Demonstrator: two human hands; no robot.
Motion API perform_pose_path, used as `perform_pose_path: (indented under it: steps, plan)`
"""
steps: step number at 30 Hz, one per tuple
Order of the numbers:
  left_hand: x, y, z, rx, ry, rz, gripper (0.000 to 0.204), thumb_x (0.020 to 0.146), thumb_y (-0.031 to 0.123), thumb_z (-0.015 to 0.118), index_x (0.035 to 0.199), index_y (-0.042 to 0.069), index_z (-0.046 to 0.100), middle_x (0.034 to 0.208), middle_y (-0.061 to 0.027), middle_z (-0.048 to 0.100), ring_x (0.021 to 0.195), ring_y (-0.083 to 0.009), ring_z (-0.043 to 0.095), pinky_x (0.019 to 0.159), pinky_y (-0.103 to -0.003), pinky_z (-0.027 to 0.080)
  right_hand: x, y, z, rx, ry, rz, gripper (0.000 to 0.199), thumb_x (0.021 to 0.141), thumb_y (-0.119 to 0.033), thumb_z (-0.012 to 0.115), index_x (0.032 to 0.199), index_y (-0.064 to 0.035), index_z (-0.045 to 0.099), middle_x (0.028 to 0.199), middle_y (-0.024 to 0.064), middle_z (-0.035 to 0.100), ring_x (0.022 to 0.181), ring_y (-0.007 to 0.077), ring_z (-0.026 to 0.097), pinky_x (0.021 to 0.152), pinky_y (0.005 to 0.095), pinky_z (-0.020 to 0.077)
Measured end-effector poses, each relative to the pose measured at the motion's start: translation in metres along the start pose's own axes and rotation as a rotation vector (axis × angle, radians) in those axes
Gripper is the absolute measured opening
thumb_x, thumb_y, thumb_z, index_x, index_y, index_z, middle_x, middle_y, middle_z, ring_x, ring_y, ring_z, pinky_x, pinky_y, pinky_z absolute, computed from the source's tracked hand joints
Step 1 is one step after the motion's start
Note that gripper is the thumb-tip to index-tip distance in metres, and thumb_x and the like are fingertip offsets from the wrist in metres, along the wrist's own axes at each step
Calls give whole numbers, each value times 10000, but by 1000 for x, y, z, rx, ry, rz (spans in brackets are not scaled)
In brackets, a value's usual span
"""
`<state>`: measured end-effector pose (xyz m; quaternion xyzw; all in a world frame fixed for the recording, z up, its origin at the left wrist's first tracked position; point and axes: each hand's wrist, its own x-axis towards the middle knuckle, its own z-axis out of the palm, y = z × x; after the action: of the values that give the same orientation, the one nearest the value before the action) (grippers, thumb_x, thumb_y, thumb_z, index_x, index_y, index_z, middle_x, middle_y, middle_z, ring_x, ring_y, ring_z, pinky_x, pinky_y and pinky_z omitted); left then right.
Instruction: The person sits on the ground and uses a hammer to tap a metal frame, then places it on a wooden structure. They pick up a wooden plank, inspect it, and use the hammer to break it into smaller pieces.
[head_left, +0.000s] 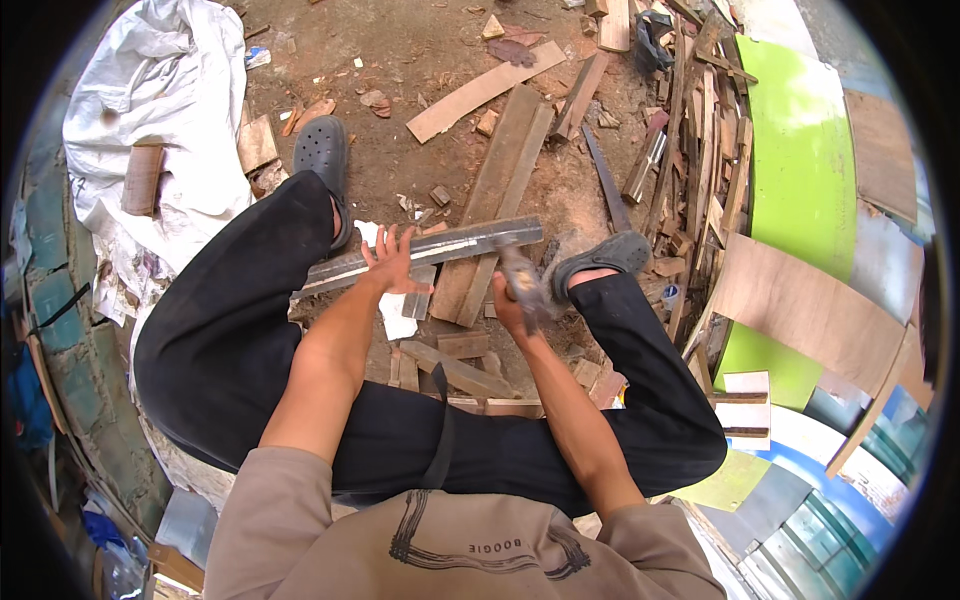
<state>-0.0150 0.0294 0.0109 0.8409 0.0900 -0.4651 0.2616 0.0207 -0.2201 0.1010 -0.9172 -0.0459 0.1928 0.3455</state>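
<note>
The left hand presses flat on a long grey metal bar, stiff and probably heavy, lying across stacked planks. The right hand is closed on a blurred tool, likely a hammer, near the bar's right end.

The tool in the right hand is blurred, so its head and its handle cannot be told apart, and the fingers around it are smeared too. The long grey strip is partly covered by the left hand, and its left end goes behind the black trouser leg. The green panel and the plywood sheet are cut by the dark rim.
</note>
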Motion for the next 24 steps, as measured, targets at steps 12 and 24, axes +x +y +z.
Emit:
perform_pose_path:
  steps: [12,24]
  plan:
    - [7,-9,9,0,52,48,1443,555,764,784,1578,141,-21,1620,-248,-39,1480,-437,-181,1101,-719,-39,10,42,-32,-427,-446,291,393,798,-350,663,956,5,715,876,279,692,863,429,688,774,481,535]
    - [6,6,2,-13,29,-69,1382,617,842,669,1594,154,-25,1642,-213,-18,1509,-397,-112,1142,-688,-20,-49,-160,-291,-1147,-354,-132,295,787,-297,750,882,-33,659,769,170,711,750,343,713,697,439,559]
